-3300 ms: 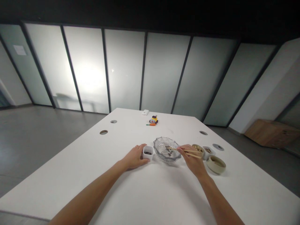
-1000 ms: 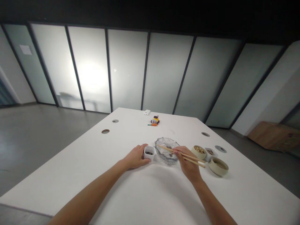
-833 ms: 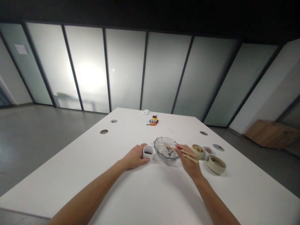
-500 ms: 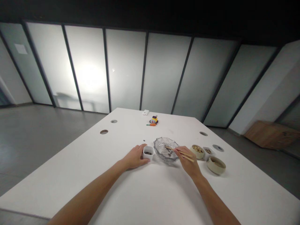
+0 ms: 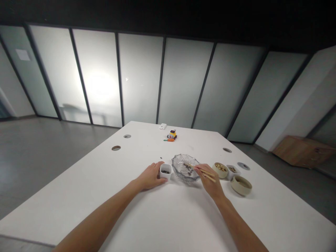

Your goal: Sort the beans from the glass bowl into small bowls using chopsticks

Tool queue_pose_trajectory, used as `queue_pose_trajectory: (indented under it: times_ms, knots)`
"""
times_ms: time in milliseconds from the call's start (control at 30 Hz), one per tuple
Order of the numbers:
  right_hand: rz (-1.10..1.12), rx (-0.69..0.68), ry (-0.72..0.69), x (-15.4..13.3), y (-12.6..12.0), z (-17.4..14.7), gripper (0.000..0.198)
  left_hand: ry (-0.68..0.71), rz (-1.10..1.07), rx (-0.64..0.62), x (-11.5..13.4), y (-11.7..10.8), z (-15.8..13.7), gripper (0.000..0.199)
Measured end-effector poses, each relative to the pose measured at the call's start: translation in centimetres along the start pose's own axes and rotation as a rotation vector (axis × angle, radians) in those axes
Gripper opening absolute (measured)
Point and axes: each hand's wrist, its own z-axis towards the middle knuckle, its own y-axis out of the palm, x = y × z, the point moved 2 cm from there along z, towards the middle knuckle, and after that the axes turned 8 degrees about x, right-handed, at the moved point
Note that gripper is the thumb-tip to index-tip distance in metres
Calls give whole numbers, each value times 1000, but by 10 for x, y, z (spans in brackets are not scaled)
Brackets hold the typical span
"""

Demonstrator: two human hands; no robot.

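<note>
My left hand (image 5: 152, 176) is closed round the side of a small white square cup (image 5: 166, 176) that stands on the table. Dark little pieces, perhaps seeds, lie in the bottom of the cup. In my right hand (image 5: 210, 178) is a pair of wooden chopsticks (image 5: 207, 173), their tips reaching down into a clear glass bowl (image 5: 179, 172). Several dark seed-like pieces (image 5: 189, 168) are scattered inside that bowl. Whether the tips pinch one of them is too small to tell. A single dark piece (image 5: 161, 158) rests on the table behind the cup.
Right of my right hand are a cream bowl of tan pieces (image 5: 221, 170), a white square dish (image 5: 233, 170) and another cream bowl (image 5: 241, 185). Farther back lie a toy carrot (image 5: 169, 140), a yellow toy vehicle (image 5: 172, 134) and a white box (image 5: 162, 126). Round holes pierce the white table (image 5: 110, 196).
The chopstick tips have shifted slightly within the glass bowl, and the dark pieces there show more clearly. My left hand stays on the cup.
</note>
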Motion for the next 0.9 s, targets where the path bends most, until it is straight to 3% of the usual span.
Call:
queue_pose_trajectory:
  times_ms: [200, 433, 900]
  knots:
    - [-56, -21, 39, -2, 2, 0, 53, 3, 10, 2, 0, 0, 0, 74]
    - [-59, 17, 4, -4, 0, 1, 48, -2, 0, -7, 1, -1, 0, 74]
    - [-33, -32, -40, -5, 1, 0, 44, -11, 0, -12, 2, -1, 1, 72]
